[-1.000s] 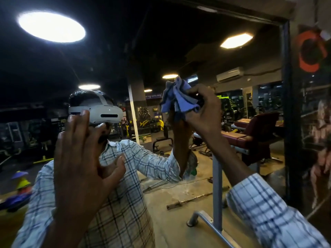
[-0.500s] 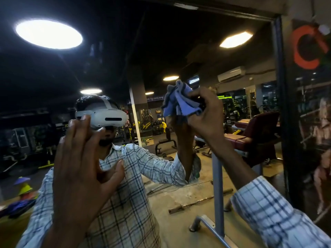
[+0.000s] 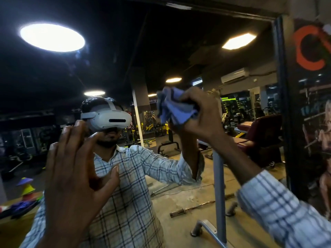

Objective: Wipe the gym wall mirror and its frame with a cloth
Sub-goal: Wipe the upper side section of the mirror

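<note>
The wall mirror (image 3: 188, 56) fills most of the view, showing a person in a checked shirt and the gym behind. Its dark frame (image 3: 284, 108) runs down the right side and along the top. My right hand (image 3: 202, 115) grips a bunched blue cloth (image 3: 174, 108) and holds it against the glass at mid height, right of centre. My left hand (image 3: 75, 172) is raised at lower left with fingers spread and straight, its palm toward the glass; I cannot tell if it touches.
Right of the frame hangs a dark poster (image 3: 315, 111) with orange lettering. The mirror reflects a grey metal post (image 3: 219, 194), a maroon bench (image 3: 258, 133), a bar on the floor (image 3: 193, 209) and coloured cones (image 3: 26, 188) at lower left.
The view has tilted upward, so the hands sit lower in frame. The right hand still presses the cloth to the glass, shifted slightly right and down. The left hand stays spread.
</note>
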`<state>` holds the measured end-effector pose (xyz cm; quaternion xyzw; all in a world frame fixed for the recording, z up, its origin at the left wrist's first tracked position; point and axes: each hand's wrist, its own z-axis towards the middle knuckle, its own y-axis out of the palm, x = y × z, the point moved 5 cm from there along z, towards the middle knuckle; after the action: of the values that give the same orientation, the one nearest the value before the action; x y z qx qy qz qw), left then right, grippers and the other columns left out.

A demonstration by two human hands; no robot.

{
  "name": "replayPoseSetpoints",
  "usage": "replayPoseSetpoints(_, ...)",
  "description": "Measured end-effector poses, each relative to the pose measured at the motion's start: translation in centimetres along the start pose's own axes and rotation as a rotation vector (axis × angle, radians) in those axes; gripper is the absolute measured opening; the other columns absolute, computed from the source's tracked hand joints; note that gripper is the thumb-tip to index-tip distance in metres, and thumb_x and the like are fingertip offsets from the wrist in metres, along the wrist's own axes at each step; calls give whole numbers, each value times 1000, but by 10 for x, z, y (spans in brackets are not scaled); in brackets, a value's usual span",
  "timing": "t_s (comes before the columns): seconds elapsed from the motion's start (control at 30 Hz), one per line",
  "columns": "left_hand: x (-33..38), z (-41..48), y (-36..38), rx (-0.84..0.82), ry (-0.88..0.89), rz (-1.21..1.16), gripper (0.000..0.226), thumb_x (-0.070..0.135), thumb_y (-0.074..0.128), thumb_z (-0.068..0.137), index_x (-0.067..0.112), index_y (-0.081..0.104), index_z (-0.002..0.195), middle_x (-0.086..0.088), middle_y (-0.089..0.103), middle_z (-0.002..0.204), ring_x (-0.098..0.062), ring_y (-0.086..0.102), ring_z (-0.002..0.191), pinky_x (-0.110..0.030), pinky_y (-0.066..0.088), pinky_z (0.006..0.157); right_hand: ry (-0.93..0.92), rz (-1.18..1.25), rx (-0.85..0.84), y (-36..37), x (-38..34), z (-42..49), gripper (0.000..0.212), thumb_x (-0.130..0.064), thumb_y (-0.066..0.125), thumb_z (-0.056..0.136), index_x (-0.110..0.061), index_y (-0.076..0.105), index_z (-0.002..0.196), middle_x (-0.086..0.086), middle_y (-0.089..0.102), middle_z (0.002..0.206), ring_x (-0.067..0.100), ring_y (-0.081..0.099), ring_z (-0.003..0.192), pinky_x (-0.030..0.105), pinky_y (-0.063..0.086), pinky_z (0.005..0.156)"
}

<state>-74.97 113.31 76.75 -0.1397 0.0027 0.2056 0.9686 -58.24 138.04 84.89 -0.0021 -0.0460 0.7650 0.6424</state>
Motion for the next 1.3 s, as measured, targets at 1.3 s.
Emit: replayPoseSetpoints(1.3,46,5,66,-55,48,-104,87,54,59,78,4,51,148,-6,20,172,-32,11,161,-72,22,120,250,36,205,-49,59,-68,34,-19,76,87,-1,67,114,4,65,118,6,63,112,25,57,93)
